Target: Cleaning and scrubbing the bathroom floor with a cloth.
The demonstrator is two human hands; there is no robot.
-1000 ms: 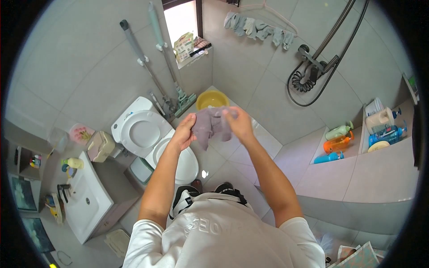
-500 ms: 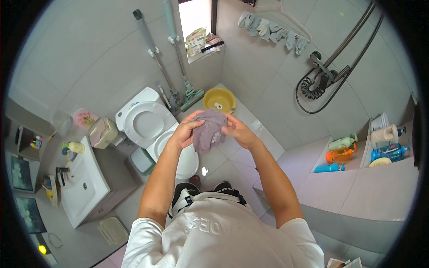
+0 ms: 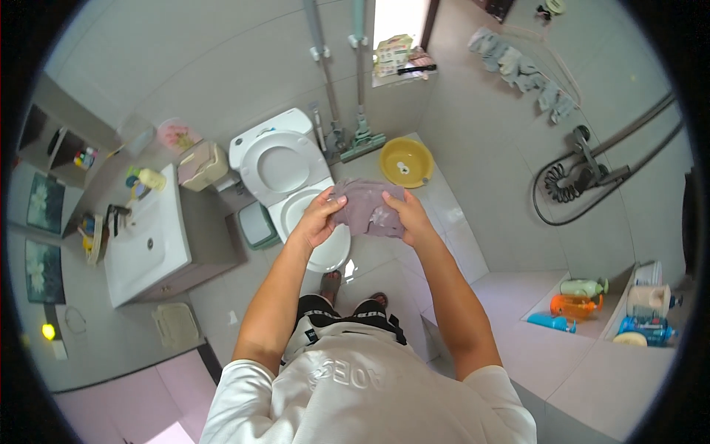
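A mauve piece of cloth (image 3: 364, 207) is stretched between my two hands in front of my body, crumpled, with a whitish patch low on its right part. My left hand (image 3: 319, 219) grips its left edge, thumb lying on top. At the opposite edge my right hand (image 3: 408, 214) pinches the fabric, also with the thumb over it. The fingers beneath the cloth are hidden. Behind and to the left stands a white toilet (image 3: 285, 159) with its lid raised; my left hand is above its bowl. A yellow basin (image 3: 406, 150) sits on the floor just beyond the cloth.
On the left is a white washbasin (image 3: 159, 255) with a dark tap. Mops (image 3: 325, 81) hang along the back wall. At the right, a ledge holds several bottles (image 3: 577, 305), below a black shower hose (image 3: 566, 185). Small grey-blue garments (image 3: 521, 70) hang on a pink hanger.
The cloth has gone from hanging bunched to being spread wider between my hands. My right hand has moved slightly right and now holds its edge. The view has turned, shifting the room.
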